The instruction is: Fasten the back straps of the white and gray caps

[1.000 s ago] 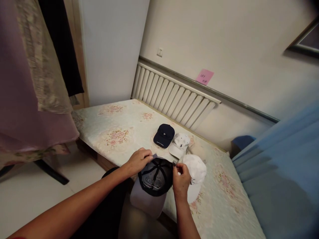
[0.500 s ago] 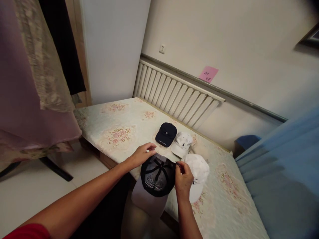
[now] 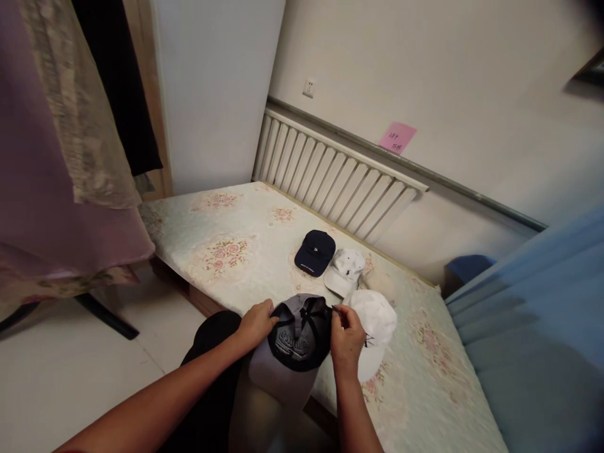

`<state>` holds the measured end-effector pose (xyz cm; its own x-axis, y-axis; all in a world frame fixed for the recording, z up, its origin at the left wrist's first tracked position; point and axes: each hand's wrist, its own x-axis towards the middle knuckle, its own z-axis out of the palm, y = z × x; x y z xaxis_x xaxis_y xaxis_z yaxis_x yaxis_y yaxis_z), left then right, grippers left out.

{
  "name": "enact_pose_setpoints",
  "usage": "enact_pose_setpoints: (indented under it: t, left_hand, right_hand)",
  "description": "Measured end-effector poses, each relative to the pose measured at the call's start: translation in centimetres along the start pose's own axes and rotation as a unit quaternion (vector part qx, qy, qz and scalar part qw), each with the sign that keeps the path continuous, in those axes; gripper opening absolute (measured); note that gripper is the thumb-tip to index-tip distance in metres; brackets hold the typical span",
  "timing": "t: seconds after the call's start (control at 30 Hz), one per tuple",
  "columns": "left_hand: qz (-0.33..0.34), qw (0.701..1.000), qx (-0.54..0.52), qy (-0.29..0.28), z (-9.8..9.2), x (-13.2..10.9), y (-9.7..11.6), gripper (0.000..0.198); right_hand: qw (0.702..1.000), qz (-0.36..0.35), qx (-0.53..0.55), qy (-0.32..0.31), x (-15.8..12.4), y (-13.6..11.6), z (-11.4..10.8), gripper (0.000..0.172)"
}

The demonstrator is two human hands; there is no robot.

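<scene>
A grey baseball cap [image 3: 302, 340] is held with its dark inside facing me and its brim toward my lap. My left hand [image 3: 257, 322] pinches the cap's left edge, fingers closed. On the opposite side my right hand [image 3: 348, 330] grips the edge between thumb and fingers. Just beyond, on the bed, lie a navy cap [image 3: 315, 253], a small white cap [image 3: 345, 270] with a dark mark, and a larger white cap [image 3: 377, 321], partly behind my right hand.
The caps rest on a bed [image 3: 255, 220] with a pale floral cover. A white radiator [image 3: 330, 173] runs along the wall behind it. Blue curtain [image 3: 542, 327] hangs at the right, and clothes [image 3: 61, 138] hang at the left. My knee [image 3: 217, 330] is below the left hand.
My left hand has moved down and left from the cap's back edge and closed on its left side. The cap's rear part has folded inward slightly. My right hand stays in place.
</scene>
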<state>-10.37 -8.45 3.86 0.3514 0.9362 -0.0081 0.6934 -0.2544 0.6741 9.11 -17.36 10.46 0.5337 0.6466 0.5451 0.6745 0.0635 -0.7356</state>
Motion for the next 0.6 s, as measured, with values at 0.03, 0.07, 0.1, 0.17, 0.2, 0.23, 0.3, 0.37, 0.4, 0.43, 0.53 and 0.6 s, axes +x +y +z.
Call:
enact_pose_setpoints:
  t: [0.03, 0.07, 0.1, 0.17, 0.2, 0.23, 0.3, 0.37, 0.4, 0.43, 0.53, 0.6]
  left_hand:
    - [-0.004, 1.0, 0.013, 0.008, 0.0, -0.1, 0.3, 0.007]
    - [-0.004, 1.0, 0.024, 0.018, -0.1, 0.0, 0.6, 0.005]
    - [-0.003, 0.999, 0.033, 0.029, -0.1, 0.1, 0.9, 0.005]
    - [0.005, 0.997, 0.045, 0.056, -0.4, 0.4, 1.5, 0.01]
    - [0.01, 0.996, 0.048, 0.072, -0.5, 0.7, 1.8, 0.012]
    - [0.015, 0.995, 0.049, 0.089, -0.6, 0.9, 2.0, 0.014]
    - [0.023, 0.992, 0.045, 0.116, -0.8, 1.5, 2.3, 0.015]
    - [0.021, 0.991, 0.039, 0.128, -0.8, 1.9, 2.3, 0.015]
    - [0.014, 0.991, 0.039, 0.125, -0.7, 2.1, 2.1, 0.015]
    - [0.005, 0.992, 0.041, 0.117, -0.5, 2.2, 1.9, 0.015]
    - [-0.01, 0.996, 0.056, 0.071, 0.3, 2.2, 1.0, 0.015]
    - [-0.005, 0.997, 0.063, 0.043, 0.8, 2.0, 0.4, 0.018]
  right_hand:
    - [1.0, -0.002, -0.003, 0.002, 0.0, 0.0, 0.0, 0.018]
    - [1.0, -0.005, -0.007, 0.004, 0.1, 0.1, -0.1, 0.017]
    - [1.0, -0.008, -0.012, 0.009, 0.2, 0.1, -0.1, 0.017]
    - [0.999, -0.014, -0.019, 0.024, 0.6, 0.0, -0.4, 0.017]
    - [0.999, -0.014, -0.022, 0.036, 0.9, -0.1, -0.5, 0.017]
    - [0.998, -0.014, -0.024, 0.048, 1.3, -0.2, -0.7, 0.017]
    - [0.997, -0.013, -0.029, 0.07, 1.9, -0.3, -0.9, 0.018]
    - [0.996, -0.014, -0.035, 0.077, 2.3, -0.3, -0.8, 0.018]
    - [0.996, -0.016, -0.039, 0.075, 2.4, -0.3, -0.6, 0.018]
    - [0.997, -0.021, -0.043, 0.067, 2.4, -0.2, -0.4, 0.017]
    - [0.997, -0.039, -0.051, 0.042, 2.0, 0.3, 0.5, 0.017]
    - [0.997, -0.045, -0.049, 0.033, 1.6, 0.5, 1.0, 0.017]
